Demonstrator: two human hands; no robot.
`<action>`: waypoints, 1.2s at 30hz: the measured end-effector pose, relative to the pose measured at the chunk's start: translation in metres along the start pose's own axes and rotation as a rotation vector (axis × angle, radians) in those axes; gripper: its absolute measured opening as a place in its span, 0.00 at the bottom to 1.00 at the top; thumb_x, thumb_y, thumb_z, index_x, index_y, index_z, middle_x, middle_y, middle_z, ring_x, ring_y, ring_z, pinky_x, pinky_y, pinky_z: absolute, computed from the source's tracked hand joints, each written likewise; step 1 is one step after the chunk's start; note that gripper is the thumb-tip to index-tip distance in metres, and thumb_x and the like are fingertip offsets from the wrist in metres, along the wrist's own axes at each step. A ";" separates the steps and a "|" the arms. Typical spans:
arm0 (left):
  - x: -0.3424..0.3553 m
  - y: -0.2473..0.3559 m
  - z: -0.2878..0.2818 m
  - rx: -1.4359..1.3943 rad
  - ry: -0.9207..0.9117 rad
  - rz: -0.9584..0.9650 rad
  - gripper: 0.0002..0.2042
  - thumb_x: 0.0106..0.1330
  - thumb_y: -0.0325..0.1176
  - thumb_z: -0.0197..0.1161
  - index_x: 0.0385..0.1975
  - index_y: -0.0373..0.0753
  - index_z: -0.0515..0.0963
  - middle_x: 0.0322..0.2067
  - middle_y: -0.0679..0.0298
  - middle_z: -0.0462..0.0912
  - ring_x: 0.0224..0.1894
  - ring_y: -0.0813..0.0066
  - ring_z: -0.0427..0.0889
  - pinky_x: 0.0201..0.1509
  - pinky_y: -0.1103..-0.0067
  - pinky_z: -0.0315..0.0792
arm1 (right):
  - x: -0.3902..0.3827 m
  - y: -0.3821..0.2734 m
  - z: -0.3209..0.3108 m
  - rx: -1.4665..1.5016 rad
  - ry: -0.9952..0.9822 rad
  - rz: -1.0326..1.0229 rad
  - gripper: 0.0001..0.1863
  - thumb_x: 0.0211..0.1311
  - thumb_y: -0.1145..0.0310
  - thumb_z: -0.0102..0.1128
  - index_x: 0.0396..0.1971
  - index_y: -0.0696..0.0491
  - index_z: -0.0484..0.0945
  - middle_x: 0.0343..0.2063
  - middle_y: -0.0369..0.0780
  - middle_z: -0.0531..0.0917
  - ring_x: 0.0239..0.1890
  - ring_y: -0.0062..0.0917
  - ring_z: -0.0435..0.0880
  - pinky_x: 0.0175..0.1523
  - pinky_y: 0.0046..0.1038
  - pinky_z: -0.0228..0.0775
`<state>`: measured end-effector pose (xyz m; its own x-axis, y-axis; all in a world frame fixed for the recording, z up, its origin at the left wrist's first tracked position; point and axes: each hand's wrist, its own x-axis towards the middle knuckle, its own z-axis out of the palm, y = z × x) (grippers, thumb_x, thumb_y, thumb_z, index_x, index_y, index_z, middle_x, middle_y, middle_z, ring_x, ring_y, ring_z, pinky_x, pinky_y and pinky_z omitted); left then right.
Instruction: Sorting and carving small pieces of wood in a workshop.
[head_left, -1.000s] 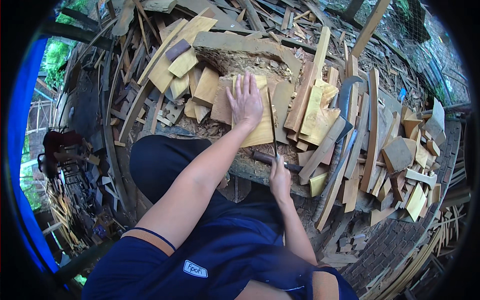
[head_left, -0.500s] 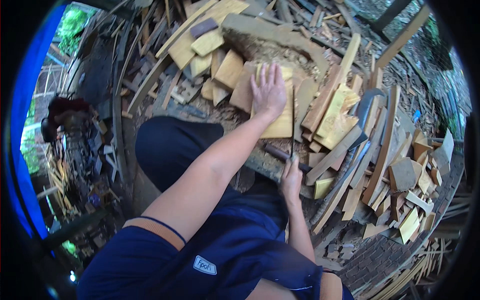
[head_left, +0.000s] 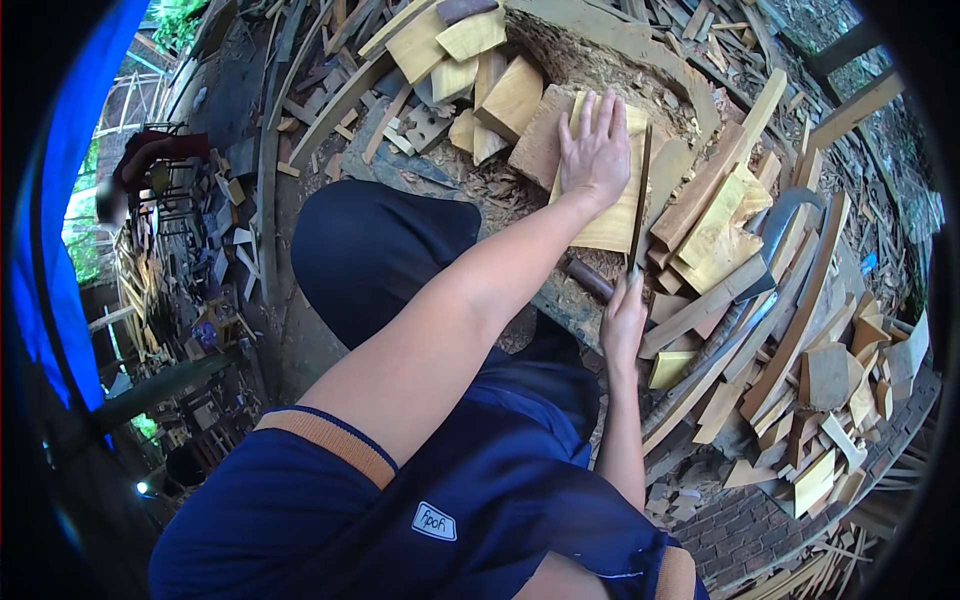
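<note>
My left hand (head_left: 597,150) lies flat with fingers spread on a pale yellow board (head_left: 605,232). The board rests on a thick brown wood block (head_left: 540,135). In my right hand (head_left: 625,315) is the lower end of a long, narrow dark blade (head_left: 643,185), which stands nearly edge-on along the board's right side. Whether the blade has teeth cannot be made out, and my fingers cover its grip. Just left of my right hand lies a dark brown rounded handle (head_left: 590,278).
Cut wood blocks (head_left: 512,98) are piled at the far left of the board. Long strips (head_left: 710,190) and a curved metal tool (head_left: 790,220) lie to the right, beside many offcuts (head_left: 825,375). Another person (head_left: 165,155) bends over in the left background.
The whole scene has shifted rightward in the view. My left hand stays pressed on the board, and the blade remains at its right edge, leaning slightly more. The background person's posture has changed.
</note>
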<state>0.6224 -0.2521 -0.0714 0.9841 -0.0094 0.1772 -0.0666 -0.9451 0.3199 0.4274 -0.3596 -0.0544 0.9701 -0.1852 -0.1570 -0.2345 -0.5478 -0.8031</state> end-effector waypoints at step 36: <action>0.003 0.002 -0.001 0.156 -0.107 -0.012 0.28 0.73 0.42 0.42 0.72 0.42 0.55 0.73 0.65 0.53 0.75 0.62 0.48 0.74 0.54 0.45 | -0.016 0.016 0.004 -0.129 -0.175 0.330 0.16 0.72 0.65 0.48 0.55 0.55 0.69 0.20 0.57 0.79 0.25 0.55 0.81 0.28 0.52 0.68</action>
<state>0.6249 -0.2537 -0.0698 0.9971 -0.0247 0.0717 -0.0367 -0.9844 0.1720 0.4080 -0.3619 -0.0668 0.8348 -0.2322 -0.4992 -0.5305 -0.5820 -0.6163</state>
